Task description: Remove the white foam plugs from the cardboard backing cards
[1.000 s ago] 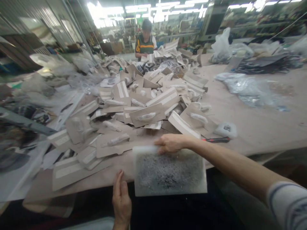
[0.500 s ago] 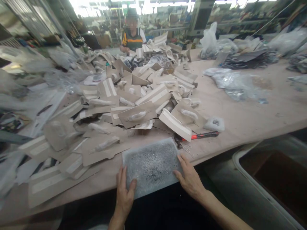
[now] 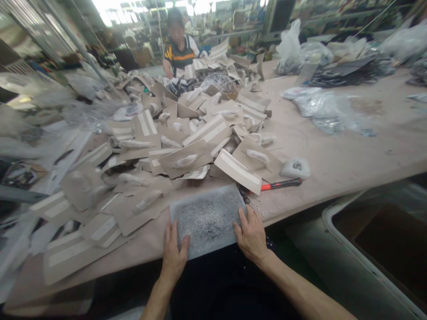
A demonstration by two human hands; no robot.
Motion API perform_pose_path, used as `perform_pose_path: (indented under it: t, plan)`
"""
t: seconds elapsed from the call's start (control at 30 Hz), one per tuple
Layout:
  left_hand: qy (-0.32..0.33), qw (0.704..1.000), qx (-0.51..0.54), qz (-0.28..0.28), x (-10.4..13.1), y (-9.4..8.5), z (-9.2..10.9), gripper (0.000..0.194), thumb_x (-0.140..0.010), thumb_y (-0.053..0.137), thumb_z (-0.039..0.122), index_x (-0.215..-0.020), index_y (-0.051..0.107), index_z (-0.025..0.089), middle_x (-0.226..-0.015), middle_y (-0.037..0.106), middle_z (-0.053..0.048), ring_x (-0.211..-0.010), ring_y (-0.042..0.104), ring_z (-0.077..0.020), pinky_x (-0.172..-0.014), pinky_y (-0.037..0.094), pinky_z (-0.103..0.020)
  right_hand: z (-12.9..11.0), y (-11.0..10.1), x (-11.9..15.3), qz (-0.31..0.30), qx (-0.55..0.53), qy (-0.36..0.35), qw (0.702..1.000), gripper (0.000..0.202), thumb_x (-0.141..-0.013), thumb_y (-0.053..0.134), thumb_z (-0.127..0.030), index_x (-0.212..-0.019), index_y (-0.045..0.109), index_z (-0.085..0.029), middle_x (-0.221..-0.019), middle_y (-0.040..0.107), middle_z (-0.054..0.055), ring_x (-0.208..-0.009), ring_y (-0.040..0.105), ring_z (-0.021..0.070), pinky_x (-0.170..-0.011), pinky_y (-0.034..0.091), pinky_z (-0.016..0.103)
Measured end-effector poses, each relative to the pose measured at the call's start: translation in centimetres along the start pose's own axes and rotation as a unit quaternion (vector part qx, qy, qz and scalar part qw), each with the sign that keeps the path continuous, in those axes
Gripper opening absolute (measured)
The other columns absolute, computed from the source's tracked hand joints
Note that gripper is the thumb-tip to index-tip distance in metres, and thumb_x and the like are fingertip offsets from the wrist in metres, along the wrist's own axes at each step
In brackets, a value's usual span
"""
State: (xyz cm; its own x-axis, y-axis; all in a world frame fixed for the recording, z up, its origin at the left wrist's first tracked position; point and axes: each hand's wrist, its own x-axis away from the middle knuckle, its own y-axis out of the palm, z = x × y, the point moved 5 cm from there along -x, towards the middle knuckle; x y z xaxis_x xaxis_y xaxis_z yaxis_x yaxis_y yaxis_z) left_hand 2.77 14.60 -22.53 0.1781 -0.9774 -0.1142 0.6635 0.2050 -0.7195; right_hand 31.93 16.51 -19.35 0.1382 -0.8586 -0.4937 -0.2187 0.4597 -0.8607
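A worn, greyish rectangular board [image 3: 210, 218] lies at the table's near edge, its middle rough and speckled dark. My left hand [image 3: 175, 249] holds its left side, fingers along the edge and thumb on top. At the opposite side, my right hand [image 3: 250, 233] grips the right edge, with fingertips over the upper face. Just past the board's far right corner lies a tool with a red and black handle [image 3: 280, 184]; its head is partly hidden. Beside that handle sits a small white block [image 3: 295, 168] with dark bits on top.
Grey card pieces with white strips and wrapped parts [image 3: 187, 160] are heaped across the left and middle. Plastic bags [image 3: 327, 109] lie at the right. A person [image 3: 180, 49] sits across the table. A pale-rimmed container [image 3: 333, 209] stands below the right edge.
The board has shifted slightly away from me and its near edge is higher in view. My right hand has moved left and up with it. The person opposite sits more upright.
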Motion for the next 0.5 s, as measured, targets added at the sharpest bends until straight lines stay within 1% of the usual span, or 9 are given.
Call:
perform_pose_path:
  t: [0.1, 0.23, 0.37, 0.5]
  plan:
    - [-0.005, 1.000, -0.015, -0.010, 0.1, -0.4, -0.7, 0.066, -0.099, 0.046, 0.046, -0.153, 0.037, 0.010, -0.163, 0.027, -0.022, -0.153, 0.022, -0.0342, -0.123, 0.024, -0.057, -0.8, 0.1, 0.3, -0.015, -0.001, 0.017, 1.000, 0.049, -0.097, 0.049, -0.033, -0.135, 0.051, -0.001, -0.143, 0.042, 0.033, -0.135, 0.043, 0.0403, -0.108, 0.042, 0.056]
    - [-0.008, 1.000, -0.017, -0.010, -0.6, -0.8, -1.0, 0.065, -0.098, 0.048, 0.045, -0.153, 0.038, 0.012, -0.162, 0.030, -0.021, -0.153, 0.025, -0.0335, -0.123, 0.026, -0.057, -1.3, 0.5, 0.0, -0.014, -0.016, 0.038, 0.999, 0.050, -0.097, 0.048, -0.033, -0.136, 0.050, -0.002, -0.144, 0.043, 0.033, -0.134, 0.042, 0.0410, -0.108, 0.041, 0.057]
    - [-0.012, 1.000, -0.009, 0.005, -0.9, -0.9, -0.5, 0.063, -0.097, 0.050, 0.041, -0.153, 0.039, 0.014, -0.163, 0.030, -0.019, -0.152, 0.026, -0.0324, -0.123, 0.026, -0.055, -1.4, 0.4, -0.5, 0.000, 0.000, 0.013, 1.000, 0.050, -0.097, 0.049, -0.034, -0.135, 0.051, -0.002, -0.141, 0.046, 0.032, -0.131, 0.046, 0.0406, -0.106, 0.043, 0.055]
    - [-0.014, 1.000, -0.012, -0.004, -0.5, -0.9, 0.3, 0.064, -0.095, 0.051, 0.036, -0.154, 0.038, 0.013, -0.163, 0.030, -0.019, -0.152, 0.027, -0.0313, -0.123, 0.028, -0.052, -1.1, -0.3, -1.0, 0.033, 0.027, -0.020, 0.999, 0.047, -0.098, 0.048, -0.037, -0.129, 0.055, -0.002, -0.136, 0.050, 0.031, -0.123, 0.053, 0.0398, -0.100, 0.048, 0.053]
